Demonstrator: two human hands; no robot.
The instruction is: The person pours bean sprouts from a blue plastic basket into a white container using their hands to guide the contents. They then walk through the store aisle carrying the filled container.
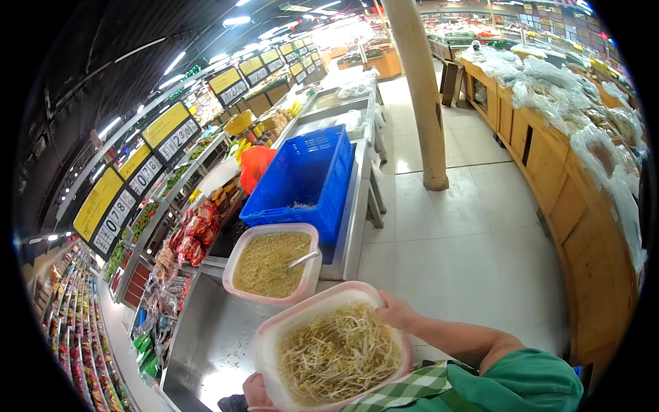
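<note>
Both my hands hold a white plastic tub with a pink rim [319,304], filled with bean sprouts [340,350] in liquid. At its lower left edge is my left hand [256,391]; my right hand [396,311] grips the upper right rim. The tub is close to my body, over the near edge of a stainless steel counter tray [216,340]. Just beyond it stands a second white tub [237,268] holding small yellowish sprouts or beans [267,262] in liquid, with a metal spoon or ladle [304,260] in it.
A blue plastic crate [304,175] stands on the metal counter behind the second tub. Red packets [198,232] and a red plastic bag [256,167] lie on its left. Past the tiled aisle are a round pillar [422,103] and a wooden display stand [561,190] covered with plastic bags.
</note>
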